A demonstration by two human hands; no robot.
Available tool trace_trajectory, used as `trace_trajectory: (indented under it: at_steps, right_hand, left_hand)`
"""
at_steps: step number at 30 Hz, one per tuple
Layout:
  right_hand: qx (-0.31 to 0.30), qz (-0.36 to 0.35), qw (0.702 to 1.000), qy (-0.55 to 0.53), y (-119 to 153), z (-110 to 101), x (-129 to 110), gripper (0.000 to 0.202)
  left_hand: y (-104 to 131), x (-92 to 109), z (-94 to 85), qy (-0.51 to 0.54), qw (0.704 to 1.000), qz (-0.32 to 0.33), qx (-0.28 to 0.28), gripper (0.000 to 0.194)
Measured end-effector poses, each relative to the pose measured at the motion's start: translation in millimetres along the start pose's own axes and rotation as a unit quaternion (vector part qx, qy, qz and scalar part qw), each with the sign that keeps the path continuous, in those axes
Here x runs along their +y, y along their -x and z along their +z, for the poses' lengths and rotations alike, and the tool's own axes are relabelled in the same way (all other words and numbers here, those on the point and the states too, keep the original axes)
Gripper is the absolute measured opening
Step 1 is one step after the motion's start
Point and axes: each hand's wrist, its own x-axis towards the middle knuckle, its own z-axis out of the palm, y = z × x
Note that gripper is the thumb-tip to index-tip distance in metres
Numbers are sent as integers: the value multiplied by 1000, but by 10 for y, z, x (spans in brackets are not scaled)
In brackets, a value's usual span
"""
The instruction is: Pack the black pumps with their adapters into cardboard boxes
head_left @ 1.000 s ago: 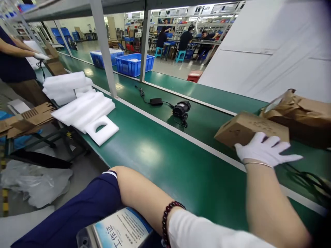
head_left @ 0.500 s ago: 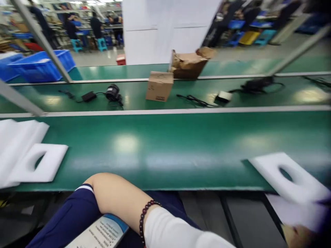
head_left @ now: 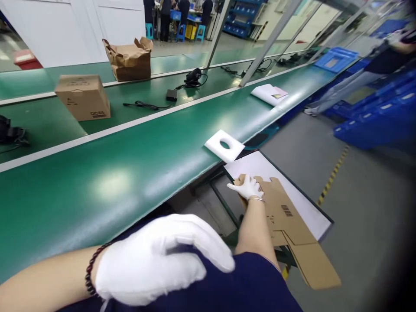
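My left hand point(head_left: 159, 260), in a white glove with a dark bead bracelet at the wrist, hovers in the foreground over my dark blue clothing. A gap shows between its thumb and curved fingers, with nothing held. Farther right, my white-gloved right hand point(head_left: 248, 188) rests on the upper end of a flattened cardboard box point(head_left: 292, 221), fingers spread and thumb stretched left. The box is brown with small dark print; it lies on a white-topped stand point(head_left: 312, 212), and its lower flap hangs past the edge. Just beyond that hand lies a white foam pad point(head_left: 216, 145) with an oval hole.
A long green bench point(head_left: 97, 173) runs across the view. Behind a pale rail stand a closed carton point(head_left: 82, 97), a crumpled-top brown paper bag point(head_left: 130, 65) and a black adapter point(head_left: 171, 95) with cable. Blue bins point(head_left: 383, 117) and a person point(head_left: 373, 69) are at the right.
The view has swung right. My right hand, blurred at the lower right before, now shows clearly on the flattened cardboard box. My left hand is nearer the left; the printed item near my lap is out of sight.
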Motion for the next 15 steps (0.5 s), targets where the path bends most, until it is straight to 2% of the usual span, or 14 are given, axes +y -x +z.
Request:
trace_trajectory:
  at_steps: [2,4,8,10,12,15]
  right_hand:
    - [-23,18,999,-14,-131,81,-48,116]
    - [-28,24,999,-21,-217,94,-55,117]
    - [12,23,1000,-16,-209,-69,23,112]
    - [51,32,998,-10,-88,-283,78,105]
    - [115,49,992,-12,150,-622,112,95]
    - [278,41,959,-45,764,-1307,26,87]
  left_hand:
    - [42,-10,-29,10,999,-27,21,23]
    - [60,-15,-59,6,998,-43,41,18]
    - [88,-8,-109,-27,995,-52,75,13]
    - [127,1,-140,-47,993,-49,91,12]
    - [166,1,-189,-68,990,-44,116,11]
    - [130,-55,-284,-124,976,-54,171,19]
